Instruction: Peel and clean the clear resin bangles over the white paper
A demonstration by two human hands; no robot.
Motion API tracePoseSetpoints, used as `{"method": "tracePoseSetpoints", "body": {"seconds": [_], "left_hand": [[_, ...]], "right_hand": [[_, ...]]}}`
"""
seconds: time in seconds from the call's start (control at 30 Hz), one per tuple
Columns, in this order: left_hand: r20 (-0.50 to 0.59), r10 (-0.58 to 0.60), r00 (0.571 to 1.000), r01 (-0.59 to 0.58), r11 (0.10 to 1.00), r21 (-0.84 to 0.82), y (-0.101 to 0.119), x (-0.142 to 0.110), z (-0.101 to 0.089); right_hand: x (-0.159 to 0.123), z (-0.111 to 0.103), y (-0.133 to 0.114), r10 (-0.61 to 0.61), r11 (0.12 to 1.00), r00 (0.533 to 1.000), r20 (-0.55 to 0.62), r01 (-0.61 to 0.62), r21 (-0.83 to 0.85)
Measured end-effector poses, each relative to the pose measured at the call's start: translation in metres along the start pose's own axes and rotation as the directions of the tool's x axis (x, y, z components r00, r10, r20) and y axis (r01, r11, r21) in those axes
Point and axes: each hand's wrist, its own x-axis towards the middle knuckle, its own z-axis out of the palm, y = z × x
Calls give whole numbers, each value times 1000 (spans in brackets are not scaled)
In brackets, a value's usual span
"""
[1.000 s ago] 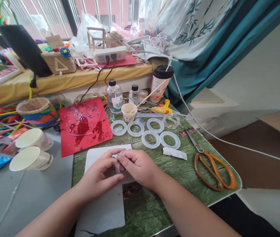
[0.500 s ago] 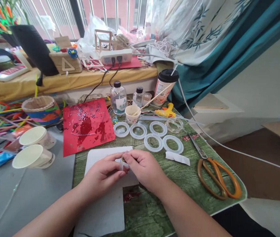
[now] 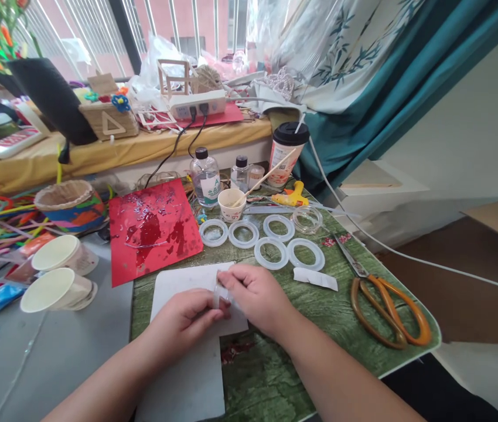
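Gripping a small translucent piece [image 3: 219, 294] with both hands, just above the upper part of the white paper [image 3: 174, 281]. Pinched near its top by the right hand [image 3: 258, 300], thumb and bent forefinger closed on it, other fingers curled in. Held lower down by the left hand [image 3: 186, 319], with only a narrow gap between forefinger and thumb. Partly covered by fingers on both sides; full shape impossible to make out.

Just beyond the hands, five white rings [image 3: 258, 253] lying flat on the green table [image 3: 270, 387]. To the right of the right hand, near the nearest rings, a white slip [image 3: 316, 279]; farther right, scissors [image 3: 360, 270] with blades pointing away. Behind the rings, a small cup [image 3: 232, 213] with a stick [image 3: 270, 172] leaning out of it, then a large bottle [image 3: 207, 180], a small bottle [image 3: 240, 174] and a yellow glue gun [image 3: 292, 196]. Left of the rings, a red sheet [image 3: 156, 225] with wet-looking patches; farther left, two tilted paper cups [image 3: 47, 290].

Reaching in from both lower corners, forearms converging toward the middle. Left hand turned inward, thumb stretched toward the right hand. Right hand held back-up, wrist low over the table.
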Motion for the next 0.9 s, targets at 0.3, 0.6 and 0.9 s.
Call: {"method": "tracePoseSetpoints", "body": {"seconds": [0.3,0.6,0.9], "left_hand": [[-11,81,997,-80,996,23,-1,-2,1],[-41,75,996,-72,994,77,-3,-2,0],[-61,139,988,-139,990,8,0,-1,-3]], "right_hand": [[-4,2,-6,-55,998,997,56,54,22],[-7,4,-6,-150,988,987,61,152,-32],[-5,11,-5,-115,993,993,22,115,27]]}}
